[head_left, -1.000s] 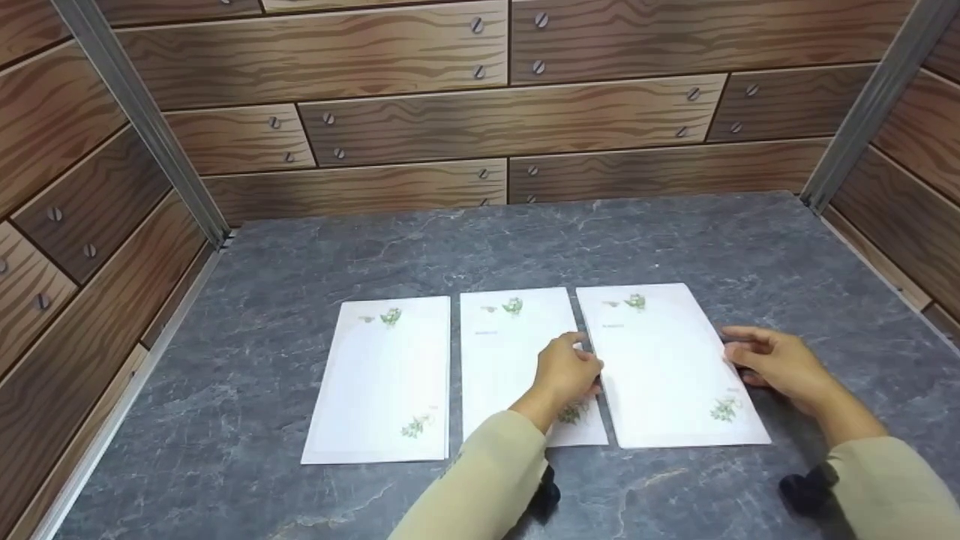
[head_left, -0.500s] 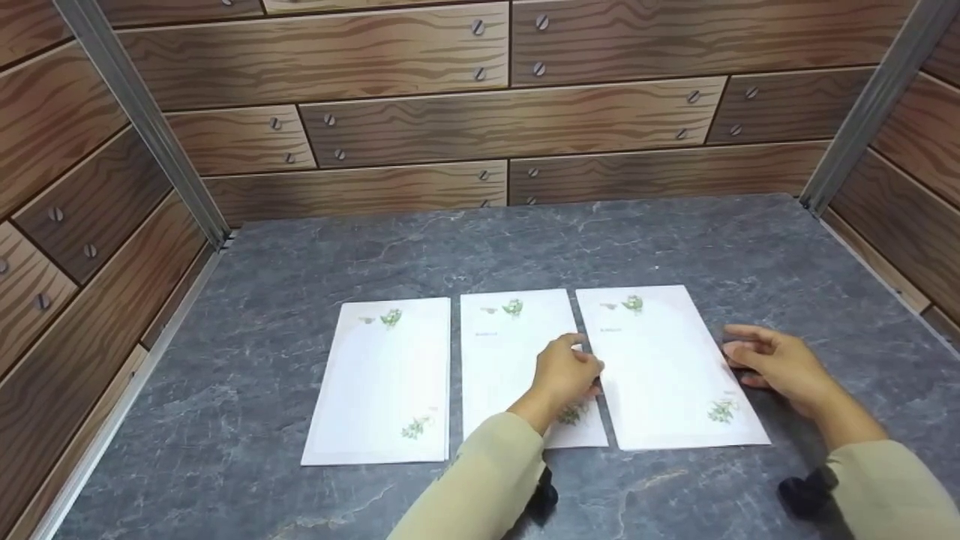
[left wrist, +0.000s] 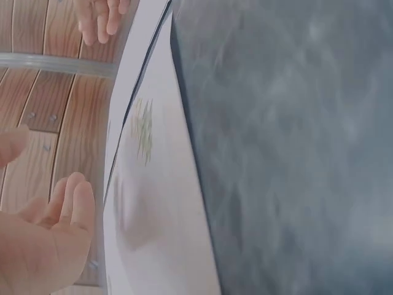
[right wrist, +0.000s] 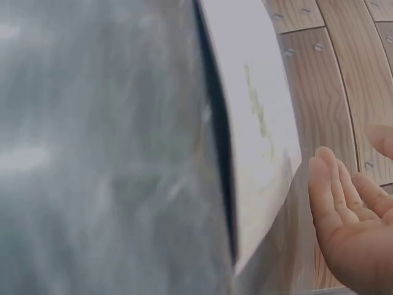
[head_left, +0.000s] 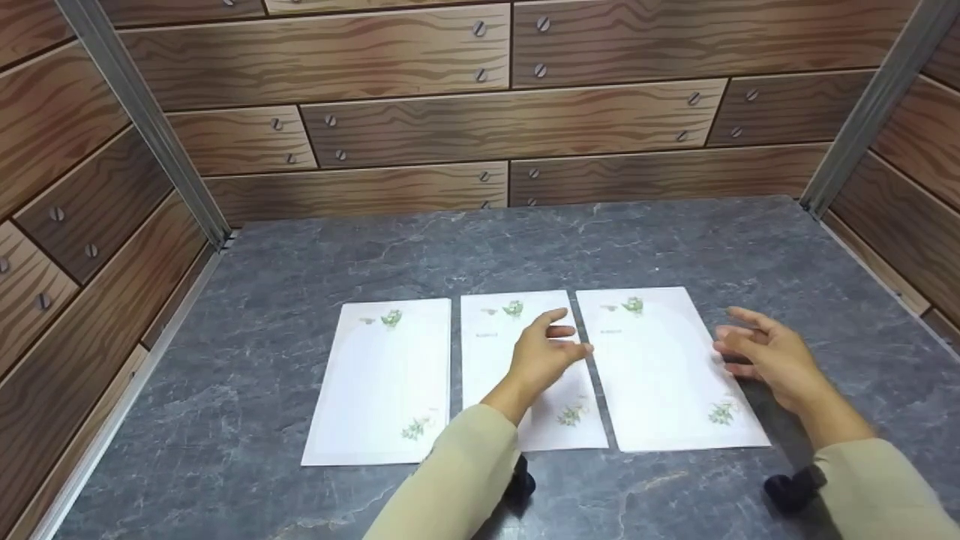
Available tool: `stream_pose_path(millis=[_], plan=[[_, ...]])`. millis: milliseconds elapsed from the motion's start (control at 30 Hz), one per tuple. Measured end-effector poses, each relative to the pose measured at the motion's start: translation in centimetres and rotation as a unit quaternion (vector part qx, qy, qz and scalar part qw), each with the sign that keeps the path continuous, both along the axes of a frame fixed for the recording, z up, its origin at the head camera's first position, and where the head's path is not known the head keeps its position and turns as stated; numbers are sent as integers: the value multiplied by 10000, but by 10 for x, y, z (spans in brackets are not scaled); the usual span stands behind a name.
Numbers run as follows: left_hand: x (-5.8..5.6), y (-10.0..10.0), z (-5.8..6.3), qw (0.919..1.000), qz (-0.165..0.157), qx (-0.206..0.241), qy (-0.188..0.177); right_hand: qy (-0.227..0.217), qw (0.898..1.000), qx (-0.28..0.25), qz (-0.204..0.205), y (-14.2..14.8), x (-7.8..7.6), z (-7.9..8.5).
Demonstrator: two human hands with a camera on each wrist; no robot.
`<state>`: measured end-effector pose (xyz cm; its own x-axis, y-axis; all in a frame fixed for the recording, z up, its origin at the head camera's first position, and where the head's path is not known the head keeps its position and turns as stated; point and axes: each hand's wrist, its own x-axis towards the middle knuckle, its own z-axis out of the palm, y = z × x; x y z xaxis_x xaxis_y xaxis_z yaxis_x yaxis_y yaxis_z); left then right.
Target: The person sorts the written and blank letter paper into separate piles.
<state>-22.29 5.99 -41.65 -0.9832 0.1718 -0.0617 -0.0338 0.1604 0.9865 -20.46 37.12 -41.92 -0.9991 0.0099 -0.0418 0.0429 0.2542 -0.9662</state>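
Note:
Three white sheet stacks lie side by side on the table: the left stack (head_left: 379,375), the middle stack (head_left: 484,367) and the right stack (head_left: 660,382). Small green plant prints mark each one near the top and at the lower right. Over the middle stack is my left hand (head_left: 540,356), fingers spread and loosely bent, holding nothing; its shadow falls on the paper. My right hand (head_left: 776,364) is at the right stack's right edge, fingers loosely bent with nothing gripped. Whether its fingertips touch that edge I cannot tell. Both wrist views show the palms and fingers apart from the paper.
The dark grey marbled table (head_left: 375,255) spreads around the stacks. Wood-patterned panels (head_left: 420,127) enclose the back and both sides, with metal posts (head_left: 142,127) in the corners. A black device (head_left: 791,491) sits under the right sleeve.
My left hand has come off the right stack's left edge, moving left and up with its fingers opening. My right hand has lifted and its fingers have loosened. The stacks lie nearly as before.

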Motion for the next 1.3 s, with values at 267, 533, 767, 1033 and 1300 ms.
stream_pose_path(millis=[267,533,767,1033,1300], plan=[[-4,-23,3,9996,-234,138,16,-184,9979,-626,-6,-27,-6,7],[-9,-44,6,9983,-526,-112,234,-230,9952,-952,-62,-61,-15,11],[-13,-66,4,9966,-541,-477,408,-229,9980,-580,-51,-88,-21,10],[-16,-93,2,9919,-571,-1036,461,-74,9998,-144,82,-109,-24,7],[-16,-116,-2,9831,-720,-1546,666,311,9954,765,491,-120,-22,5]])
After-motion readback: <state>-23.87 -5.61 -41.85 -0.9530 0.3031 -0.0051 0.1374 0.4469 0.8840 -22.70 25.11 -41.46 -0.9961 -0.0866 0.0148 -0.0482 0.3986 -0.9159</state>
